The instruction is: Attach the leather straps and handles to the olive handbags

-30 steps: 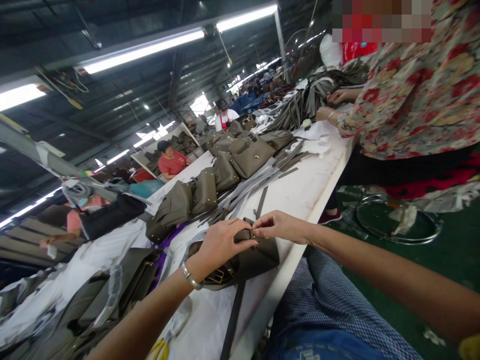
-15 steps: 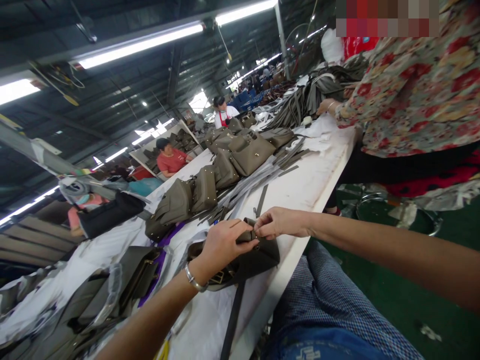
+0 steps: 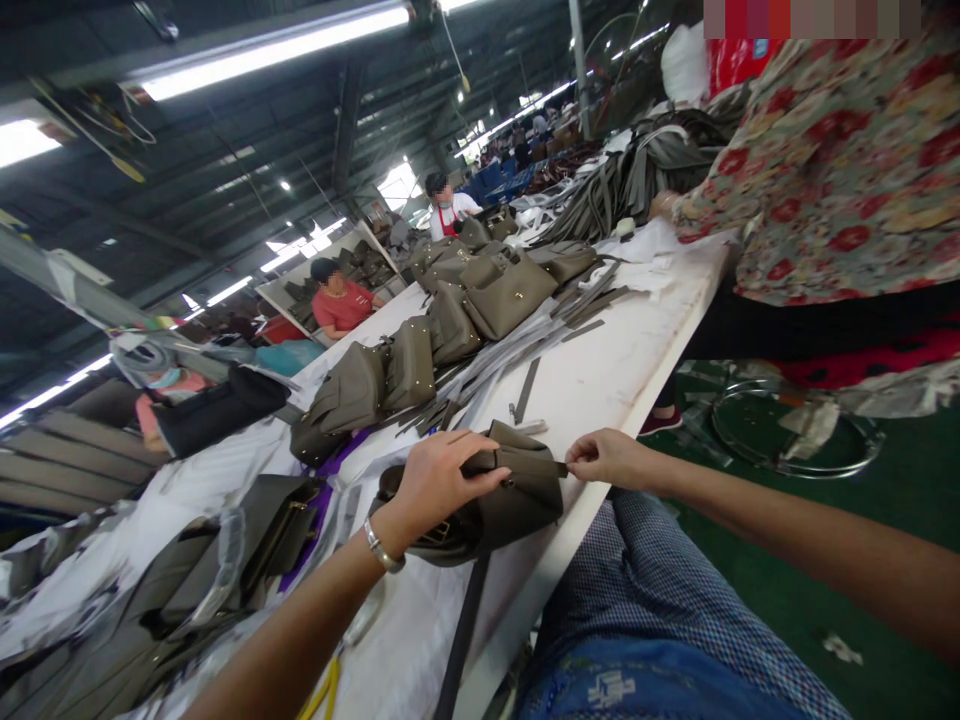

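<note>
An olive-brown handbag (image 3: 525,505) with gold-coloured metal fittings lies on its side at the front edge of the white table. My left hand (image 3: 435,480), with a silver bracelet at the wrist, grips the bag's upper part between thumb and fingers. To the right of the bag, my right hand (image 3: 604,458) pinches the end of a narrow dark strap (image 3: 557,468) drawn out from the bag. That strap's other end is hidden along the bag. Another long dark strap (image 3: 466,630) hangs below the bag over the table.
Several similar handbags (image 3: 409,375) stand in a row along the white table (image 3: 592,375), with loose strips (image 3: 529,390) beside them. More bag pieces (image 3: 247,560) lie at the left. A person in a floral top (image 3: 847,190) stands at the right, near a metal ring stool base (image 3: 795,440).
My right hand has moved right, away from my left fingers, drawing the strap out straight. My left hand stays on the bag. The view has shifted slightly.
</note>
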### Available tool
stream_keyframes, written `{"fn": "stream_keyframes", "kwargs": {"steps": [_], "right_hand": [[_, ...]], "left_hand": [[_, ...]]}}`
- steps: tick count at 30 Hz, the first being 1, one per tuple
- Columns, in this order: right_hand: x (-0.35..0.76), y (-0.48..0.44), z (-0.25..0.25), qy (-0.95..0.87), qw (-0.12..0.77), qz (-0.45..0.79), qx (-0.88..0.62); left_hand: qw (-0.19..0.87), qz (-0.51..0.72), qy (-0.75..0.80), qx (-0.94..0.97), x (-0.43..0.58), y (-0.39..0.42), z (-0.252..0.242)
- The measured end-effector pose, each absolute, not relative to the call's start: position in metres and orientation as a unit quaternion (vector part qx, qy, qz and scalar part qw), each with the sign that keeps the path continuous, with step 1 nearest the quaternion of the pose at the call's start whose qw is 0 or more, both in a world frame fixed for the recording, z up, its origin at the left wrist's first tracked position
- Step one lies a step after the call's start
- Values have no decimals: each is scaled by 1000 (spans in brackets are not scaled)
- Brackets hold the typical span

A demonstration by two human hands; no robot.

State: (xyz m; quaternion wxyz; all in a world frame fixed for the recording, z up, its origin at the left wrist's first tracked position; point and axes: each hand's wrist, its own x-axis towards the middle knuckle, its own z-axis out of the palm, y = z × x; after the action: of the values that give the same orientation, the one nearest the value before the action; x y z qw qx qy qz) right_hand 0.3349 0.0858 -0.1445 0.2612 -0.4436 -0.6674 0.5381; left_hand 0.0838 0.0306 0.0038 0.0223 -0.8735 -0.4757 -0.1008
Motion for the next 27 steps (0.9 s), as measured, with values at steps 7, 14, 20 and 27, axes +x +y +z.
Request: {"fn": "stream_keyframes", "kwargs": {"steps": [7,14,20,27], "right_hand": [[349,79,-159,-695,302,412,-506],[307,51,-101,-734,460,355,-351],[282,49,-94,-621,474,514,-355],[272,52,-94,-614,471,519,-363]], "left_hand": [[-5,-110,-491,-864,88,33,5],[-45,-129,-524,-841,95,30,8],[-120,-148,-585,-788,98,28,13],[-255,-131,-613,-736,100,28,20]]}}
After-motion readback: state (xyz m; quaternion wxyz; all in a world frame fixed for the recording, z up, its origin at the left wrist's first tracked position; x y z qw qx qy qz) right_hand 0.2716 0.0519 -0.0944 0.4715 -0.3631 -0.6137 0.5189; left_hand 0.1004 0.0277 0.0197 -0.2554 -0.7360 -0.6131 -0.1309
